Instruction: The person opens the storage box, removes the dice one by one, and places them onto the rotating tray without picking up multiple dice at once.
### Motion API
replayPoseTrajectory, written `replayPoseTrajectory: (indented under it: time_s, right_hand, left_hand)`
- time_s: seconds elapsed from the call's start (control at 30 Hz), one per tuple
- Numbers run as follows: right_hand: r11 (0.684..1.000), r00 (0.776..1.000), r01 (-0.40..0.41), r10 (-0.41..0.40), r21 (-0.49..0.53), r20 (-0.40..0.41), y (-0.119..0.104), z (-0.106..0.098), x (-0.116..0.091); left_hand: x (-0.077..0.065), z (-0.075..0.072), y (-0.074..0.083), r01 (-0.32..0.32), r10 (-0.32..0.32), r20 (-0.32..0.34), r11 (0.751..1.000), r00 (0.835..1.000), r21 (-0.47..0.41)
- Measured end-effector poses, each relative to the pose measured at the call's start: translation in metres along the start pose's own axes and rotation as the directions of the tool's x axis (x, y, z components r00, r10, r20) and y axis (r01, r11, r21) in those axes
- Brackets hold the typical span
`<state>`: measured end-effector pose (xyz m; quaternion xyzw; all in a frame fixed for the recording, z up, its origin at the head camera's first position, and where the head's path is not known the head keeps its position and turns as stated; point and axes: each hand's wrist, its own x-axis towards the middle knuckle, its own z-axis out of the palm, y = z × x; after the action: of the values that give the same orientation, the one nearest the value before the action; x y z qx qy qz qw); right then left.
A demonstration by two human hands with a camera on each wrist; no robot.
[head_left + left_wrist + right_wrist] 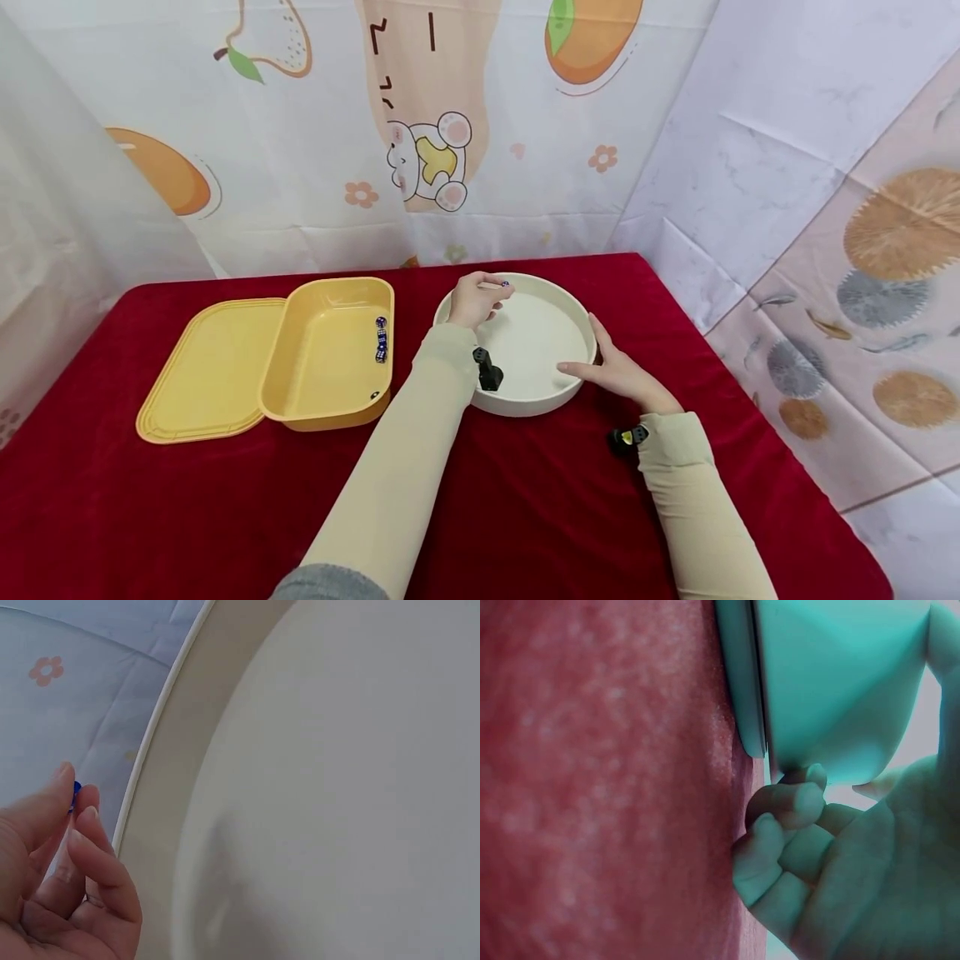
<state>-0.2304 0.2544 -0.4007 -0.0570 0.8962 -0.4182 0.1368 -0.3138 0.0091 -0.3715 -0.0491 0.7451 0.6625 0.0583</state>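
Note:
A small blue die (506, 284) is pinched between the thumb and fingertips of my left hand (474, 300), over the far left part of a round white tray (528, 354). In the left wrist view only a sliver of the die (76, 793) shows between the fingertips. My right hand (618, 373) grips the tray's right side, its thumb over the rim. From the right wrist view, curled fingers (761, 847) lie low against the outside of the tray wall (840, 682). Several blue dice (381, 340) line the right side of a yellow box (318, 367).
A yellow lid (210, 367) lies flat left of the box, which partly covers it. One more small dark die (374, 395) is in the box's near right corner. Red cloth (525, 500) covers the table, with printed curtains (300, 208) behind and at the sides.

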Motion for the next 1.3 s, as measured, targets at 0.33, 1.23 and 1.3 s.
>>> replayPoseTrajectory:
  time_s: [0.33,1.23,1.3]
  right_hand:
    - [1.0,1.0,-0.002,0.002,-0.008,-0.006,0.001,0.0,0.002]
    - [1.0,1.0,0.003,-0.003,-0.005,-0.012,0.003,0.002,0.005]
    - [1.0,1.0,0.005,-0.005,-0.006,-0.013,0.004,0.002,0.005]
  left_hand:
    - [0.007,0.009,-0.009,-0.004,-0.001,0.045,0.992,0.999,0.13]
    - [0.016,0.008,-0.026,0.156,-0.216,0.112,0.906,0.97,0.394]
    - [0.016,0.008,-0.026,0.157,-0.218,0.113,0.905,0.969,0.395]
